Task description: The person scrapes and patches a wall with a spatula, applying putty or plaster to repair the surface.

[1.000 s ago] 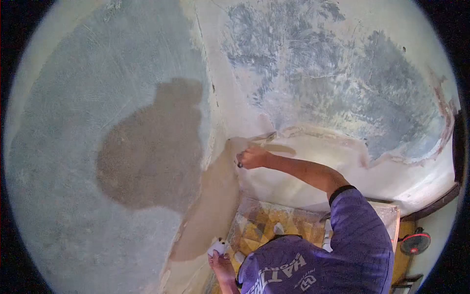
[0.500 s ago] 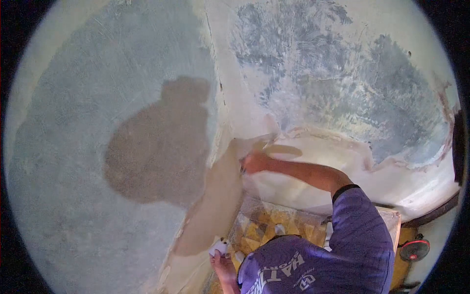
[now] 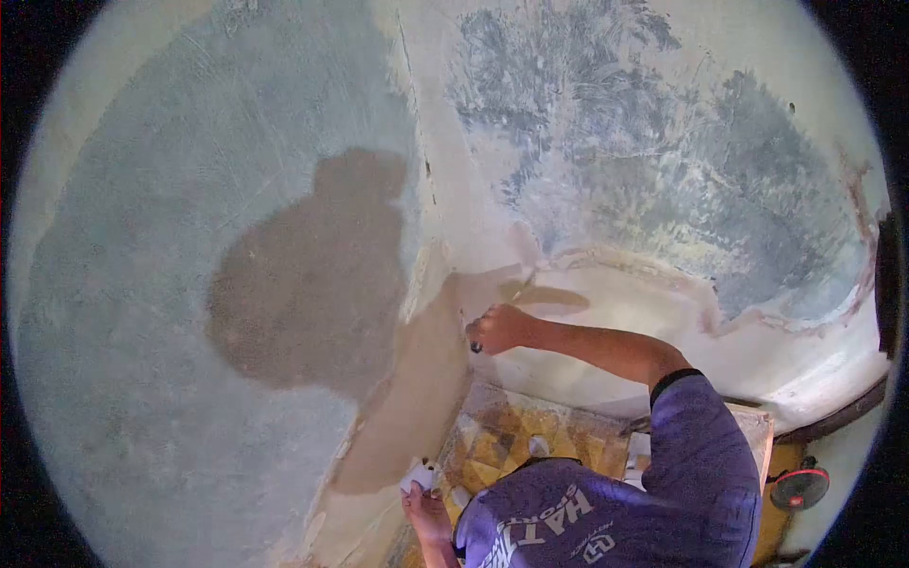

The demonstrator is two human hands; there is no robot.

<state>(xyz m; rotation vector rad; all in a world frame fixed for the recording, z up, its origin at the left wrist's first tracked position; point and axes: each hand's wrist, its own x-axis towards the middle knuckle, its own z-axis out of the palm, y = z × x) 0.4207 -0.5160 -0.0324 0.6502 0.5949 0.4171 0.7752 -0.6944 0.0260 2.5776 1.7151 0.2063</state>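
My right hand (image 3: 500, 329) is closed on a small tool with a dark end (image 3: 475, 347), close to the pale wall beside the corner; the rest of the tool is hidden by the fingers. Lower down, my left hand (image 3: 426, 511) grips a small white piece (image 3: 418, 476) with dark spots at its top. Grey-blue patches cover the left wall (image 3: 142, 265) and the right wall (image 3: 606, 123), with a cracked, pale corner strip (image 3: 423, 189) between them. A shadow falls on the left wall.
Below lies a yellow and brown patterned floor (image 3: 488, 440). A framed board (image 3: 753, 426) leans at the lower right, near a round black and red object (image 3: 800, 487). A dark curved edge (image 3: 847, 409) runs along the far right.
My right hand has moved slightly down and right, and its shape is sharper. My left hand has shifted a little left, still holding the white piece.
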